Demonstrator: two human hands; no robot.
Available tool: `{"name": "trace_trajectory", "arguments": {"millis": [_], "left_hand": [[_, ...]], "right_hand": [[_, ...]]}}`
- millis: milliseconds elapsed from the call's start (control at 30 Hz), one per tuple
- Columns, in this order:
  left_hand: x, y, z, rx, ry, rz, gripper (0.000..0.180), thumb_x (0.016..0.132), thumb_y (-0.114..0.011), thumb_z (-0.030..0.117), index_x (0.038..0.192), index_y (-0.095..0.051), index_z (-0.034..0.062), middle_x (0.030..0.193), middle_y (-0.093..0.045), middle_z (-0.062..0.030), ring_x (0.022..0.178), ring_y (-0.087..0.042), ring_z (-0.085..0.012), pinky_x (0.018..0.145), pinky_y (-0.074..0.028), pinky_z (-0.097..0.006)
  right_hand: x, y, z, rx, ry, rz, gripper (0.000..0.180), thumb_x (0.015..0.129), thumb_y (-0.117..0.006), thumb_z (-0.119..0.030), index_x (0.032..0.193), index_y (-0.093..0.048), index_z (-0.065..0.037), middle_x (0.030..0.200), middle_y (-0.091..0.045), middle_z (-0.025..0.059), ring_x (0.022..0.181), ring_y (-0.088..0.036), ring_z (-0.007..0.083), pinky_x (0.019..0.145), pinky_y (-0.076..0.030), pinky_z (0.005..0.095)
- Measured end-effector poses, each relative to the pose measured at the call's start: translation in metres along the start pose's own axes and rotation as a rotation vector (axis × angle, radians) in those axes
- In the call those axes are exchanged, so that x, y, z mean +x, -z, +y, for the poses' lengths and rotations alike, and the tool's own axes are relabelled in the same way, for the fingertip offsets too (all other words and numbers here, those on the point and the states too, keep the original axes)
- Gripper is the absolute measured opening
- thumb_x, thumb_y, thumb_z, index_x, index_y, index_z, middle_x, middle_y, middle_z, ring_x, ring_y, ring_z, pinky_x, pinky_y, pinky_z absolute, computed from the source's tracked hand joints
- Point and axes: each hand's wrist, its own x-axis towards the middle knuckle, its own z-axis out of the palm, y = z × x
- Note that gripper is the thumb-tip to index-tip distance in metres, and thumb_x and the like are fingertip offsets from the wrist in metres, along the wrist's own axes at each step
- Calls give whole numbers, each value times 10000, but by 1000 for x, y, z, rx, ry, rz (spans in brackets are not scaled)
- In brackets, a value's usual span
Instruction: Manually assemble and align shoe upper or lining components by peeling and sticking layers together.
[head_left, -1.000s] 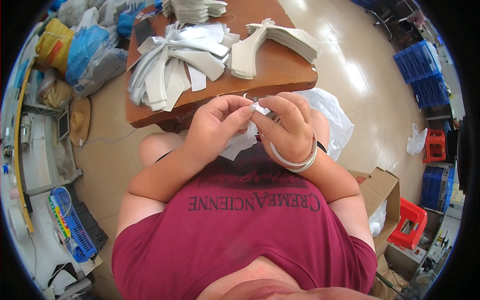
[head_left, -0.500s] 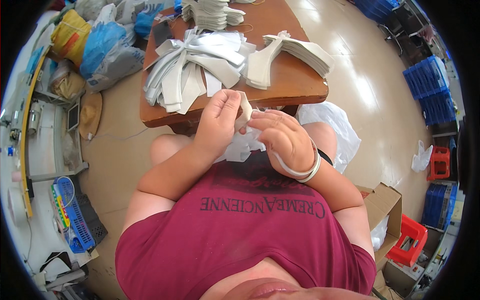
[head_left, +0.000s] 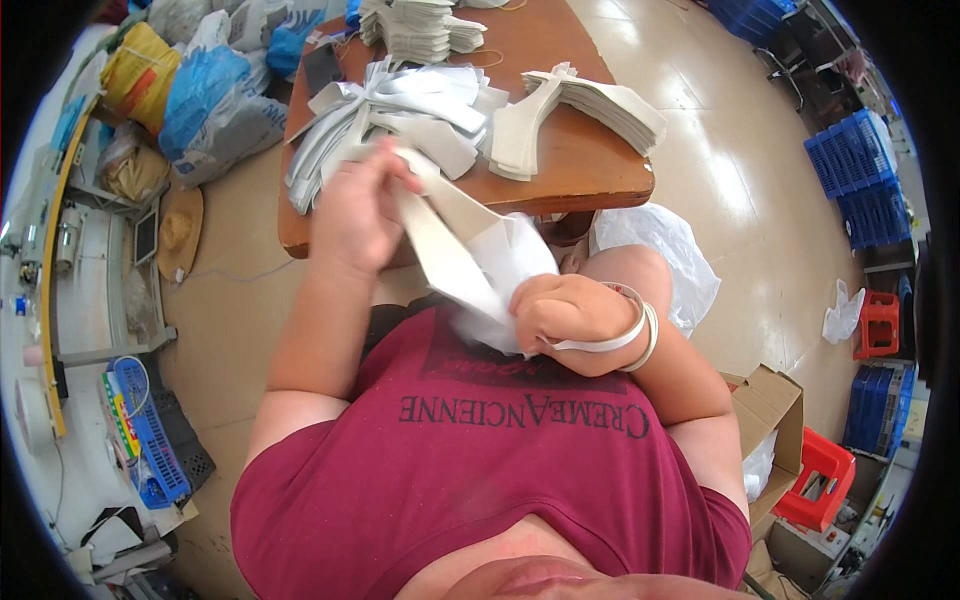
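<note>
My left hand [head_left: 358, 215], a little smeared by motion, is closed on one end of a cream, flat cut-out piece [head_left: 450, 262] with a wide, strip-like shape. Lower and to the right, my right hand [head_left: 575, 318] has its fingers curled round the other end. Between the hands, a thin white sheet [head_left: 515, 250] spreads from the piece, partly blurred. Just beyond my left hand, a fanned pile of white cut-outs [head_left: 430, 100] lies on the brown wooden table [head_left: 580, 190]. A neater stack of cream cut-outs [head_left: 610, 105] sits to its right.
Another cream stack [head_left: 410, 35] stands at the table's far side, near a dark flat object [head_left: 322, 65]. A white plastic bag [head_left: 665, 260] hangs by my right knee. Filled bags [head_left: 220, 105] and a straw hat [head_left: 180, 230] are at left; a cardboard box [head_left: 770, 415] and red stool [head_left: 820, 480] at right.
My hands have drawn apart: the left moved left and toward the table, the right slightly down and right. The cream piece, mostly hidden before, now stretches between them with the white sheet.
</note>
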Motion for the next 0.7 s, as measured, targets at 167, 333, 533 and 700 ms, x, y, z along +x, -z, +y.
{"name": "trace_trajectory", "arguments": {"millis": [167, 333, 533, 700], "left_hand": [[11, 35, 74, -121, -310, -25, 198, 990, -550, 181, 824, -567, 74, 674, -526, 16, 516, -446, -66, 492, -406, -231], [-23, 43, 140, 151, -588, 139, 237, 991, -562, 236, 856, -599, 45, 647, -529, 14, 446, -355, -49, 386, -253, -214], [-12, 12, 114, 642, -367, 36, 203, 935, -614, 161, 1096, -627, 36, 813, -683, -57, 451, -398, -21, 416, -272, -177], [-22, -38, 83, 589, -84, -308, 220, 939, -573, 134, 1122, -588, 13, 787, -690, -115, 392, -401, -44, 373, -292, -171]], "right_hand": [[-54, 19, -6, -16, -374, 184, 78, 770, -657, -62, 795, -584, -65, 702, -591, 90, 665, -601, 287, 579, -455, 347], [-138, 36, 34, -114, -741, 300, 104, 767, -651, -119, 756, -572, -52, 813, -621, 91, 823, -591, 260, 676, -444, 348], [-149, 25, 22, -260, -550, 684, 181, 811, -664, -143, 722, -558, -27, 1094, -645, 157, 934, -581, 234, 754, -444, 342], [-111, 23, 50, 261, -308, 854, 307, 832, -699, -208, 668, -497, -45, 1349, -533, 232, 1173, -573, 344, 880, -479, 383]]}}
